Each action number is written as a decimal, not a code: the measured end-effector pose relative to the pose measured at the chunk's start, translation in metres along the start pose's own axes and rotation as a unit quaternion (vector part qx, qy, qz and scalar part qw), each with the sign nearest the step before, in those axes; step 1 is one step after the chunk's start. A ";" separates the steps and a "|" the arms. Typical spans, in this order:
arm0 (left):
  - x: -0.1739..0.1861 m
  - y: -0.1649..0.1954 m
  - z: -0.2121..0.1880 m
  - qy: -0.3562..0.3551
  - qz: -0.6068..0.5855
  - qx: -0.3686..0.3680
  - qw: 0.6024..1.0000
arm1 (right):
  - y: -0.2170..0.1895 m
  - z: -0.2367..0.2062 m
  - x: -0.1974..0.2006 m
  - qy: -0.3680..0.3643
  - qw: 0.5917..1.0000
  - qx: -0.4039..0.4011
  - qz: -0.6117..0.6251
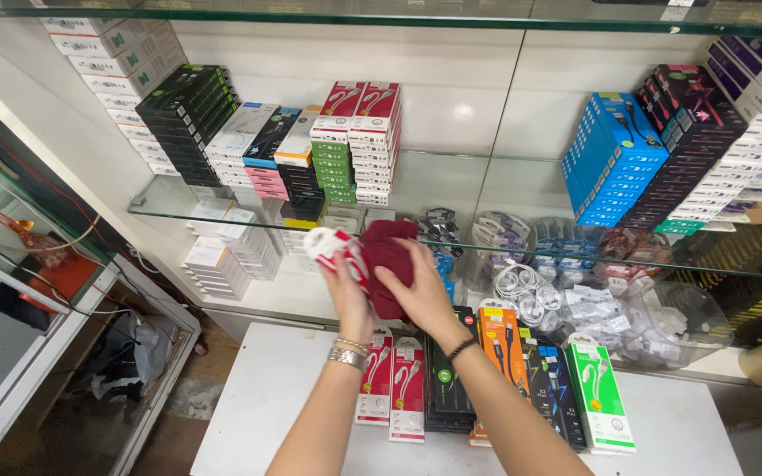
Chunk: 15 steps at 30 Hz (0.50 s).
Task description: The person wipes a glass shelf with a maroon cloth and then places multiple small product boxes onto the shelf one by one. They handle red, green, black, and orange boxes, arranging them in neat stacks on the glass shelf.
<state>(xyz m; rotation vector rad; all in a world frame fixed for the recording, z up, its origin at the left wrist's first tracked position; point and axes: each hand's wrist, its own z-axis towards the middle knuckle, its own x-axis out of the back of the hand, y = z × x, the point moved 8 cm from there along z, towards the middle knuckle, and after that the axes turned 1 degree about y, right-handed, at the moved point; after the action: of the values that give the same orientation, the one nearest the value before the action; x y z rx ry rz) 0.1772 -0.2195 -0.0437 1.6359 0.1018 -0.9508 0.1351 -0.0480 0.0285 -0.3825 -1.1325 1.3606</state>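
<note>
We record both hands raised in front of the glass shelving, meeting at the centre of the view. The left hand (348, 295), with a silver metal bracelet (348, 357) at the wrist, holds a flat red-and-white retail cable package (332, 249); its fingers are curled round the package's lower end, which hides most of them, so we cannot tell exactly how each finger lies. The package rises from that hand toward 11 o'clock, its long axis running from about 5 o'clock to 11 o'clock, with the white rounded top end free above the grip. The right hand (421, 295), with a thin dark band (462, 349) at the wrist, lies flat with its fingers pressed together on a dark red soft cloth (387, 264), pushing it against the package's right face. The cloth sits at 10 o'clock from the right palm and at 3 o'clock from the package, touching both. Cloth and package are therefore sandwiched between the two hands, and neither hand is free. Directly below, at 6 o'clock, a row of hanging-card cable packs in red, black, orange and green (496, 379) lies on the white table top (257, 397), well apart from the hands. Behind, at 12 o'clock, stacked small boxes (354, 145) stand on the glass shelf (451, 181).
</note>
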 end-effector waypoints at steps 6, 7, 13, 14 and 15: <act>0.012 0.018 0.020 0.014 -0.140 0.079 0.987 | 0.011 -0.020 0.003 -0.064 0.997 0.043 0.026; 0.015 0.022 0.022 0.023 -0.134 0.080 0.987 | 0.030 -0.018 0.006 -0.078 0.985 -0.052 0.143; 0.002 0.021 0.017 0.034 -0.071 0.015 0.997 | 0.056 -0.028 -0.035 -0.083 0.787 -0.331 0.514; 0.003 0.021 0.020 0.044 -0.064 0.015 0.997 | 0.051 -0.031 -0.039 -0.099 0.789 -0.324 0.513; 0.006 0.025 0.027 0.054 -0.057 0.013 0.997 | 0.049 -0.030 -0.038 -0.102 0.811 -0.311 0.484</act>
<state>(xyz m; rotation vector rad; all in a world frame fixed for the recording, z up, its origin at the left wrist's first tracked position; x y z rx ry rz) 0.1805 -0.2533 -0.0279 1.7196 0.2614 -0.9523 0.1386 -0.0590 -0.0395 -1.4818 -1.6592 1.8838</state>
